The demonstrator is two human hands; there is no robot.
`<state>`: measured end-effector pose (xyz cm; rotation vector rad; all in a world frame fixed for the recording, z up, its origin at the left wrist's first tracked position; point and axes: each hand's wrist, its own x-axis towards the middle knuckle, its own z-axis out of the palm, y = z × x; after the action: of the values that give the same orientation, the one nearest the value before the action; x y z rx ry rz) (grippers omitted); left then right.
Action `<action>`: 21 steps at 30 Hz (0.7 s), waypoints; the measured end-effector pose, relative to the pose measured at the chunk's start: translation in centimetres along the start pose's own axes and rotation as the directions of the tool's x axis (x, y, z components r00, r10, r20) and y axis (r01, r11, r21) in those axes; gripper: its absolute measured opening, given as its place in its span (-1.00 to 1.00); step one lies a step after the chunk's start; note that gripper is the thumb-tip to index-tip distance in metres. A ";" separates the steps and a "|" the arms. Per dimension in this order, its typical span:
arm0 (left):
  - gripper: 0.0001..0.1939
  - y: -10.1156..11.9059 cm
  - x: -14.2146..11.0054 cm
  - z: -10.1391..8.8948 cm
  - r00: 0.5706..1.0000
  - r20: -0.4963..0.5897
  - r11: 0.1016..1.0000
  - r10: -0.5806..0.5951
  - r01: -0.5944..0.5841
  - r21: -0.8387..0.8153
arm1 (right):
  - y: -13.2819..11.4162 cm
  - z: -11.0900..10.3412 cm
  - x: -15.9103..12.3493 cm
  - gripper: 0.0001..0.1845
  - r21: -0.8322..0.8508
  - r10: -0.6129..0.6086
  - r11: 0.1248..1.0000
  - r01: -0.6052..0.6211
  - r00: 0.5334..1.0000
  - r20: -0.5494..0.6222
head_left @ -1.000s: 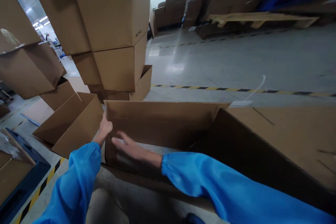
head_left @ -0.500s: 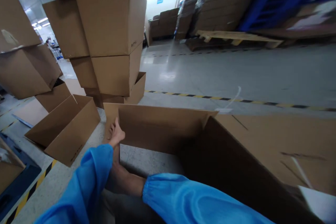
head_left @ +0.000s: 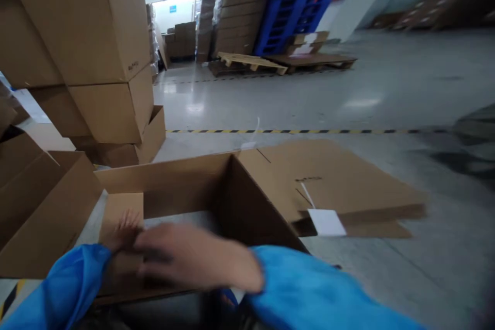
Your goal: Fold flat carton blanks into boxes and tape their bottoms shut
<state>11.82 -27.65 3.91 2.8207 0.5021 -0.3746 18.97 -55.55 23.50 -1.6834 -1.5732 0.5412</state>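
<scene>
An open cardboard box (head_left: 178, 183) stands in front of me, and the grey floor shows through its middle. At its left end a flap (head_left: 124, 201) is folded inward. My left hand (head_left: 127, 227) lies on this flap with its fingers stretched out. In front of it, over the box, is my right hand (head_left: 193, 255), smeared by motion; whether its fingers grip anything does not show. It partly covers my left hand and the flap. Both arms wear blue sleeves.
Flat cardboard sheets (head_left: 340, 180) lie stacked on the right, with a white paper (head_left: 327, 222) at their near edge. Another open box (head_left: 50, 206) stands left, below tall stacked boxes (head_left: 104, 108). Beyond a striped floor line (head_left: 278, 131) are wooden pallets (head_left: 251, 61) and blue pallets (head_left: 286, 15).
My view has swung right. The left-end flap is now folded inward under my left hand. My right hand has come up from low beside the left arm to over the box.
</scene>
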 end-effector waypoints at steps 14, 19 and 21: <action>-0.32 -1.0 1.3 2.5 0.997 0.066 0.944 -0.027 0.003 0.331 | 24.7 -1.9 -13.5 -0.09 0.019 0.489 0.872 -0.489 0.870 -0.068; -0.30 -0.7 1.4 2.5 0.997 0.067 0.940 -0.032 0.007 0.340 | 26.0 0.7 -12.6 -0.13 -0.175 0.495 0.867 -0.467 0.848 0.190; -0.30 -0.2 1.2 2.1 0.997 0.079 0.935 0.004 -0.032 0.353 | 26.4 1.0 -12.8 -0.15 -0.193 0.502 0.861 -0.471 0.849 0.167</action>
<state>12.45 -27.72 1.54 3.1365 0.4283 -0.6254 33.42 -66.63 0.50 -2.2205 -1.3410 0.9077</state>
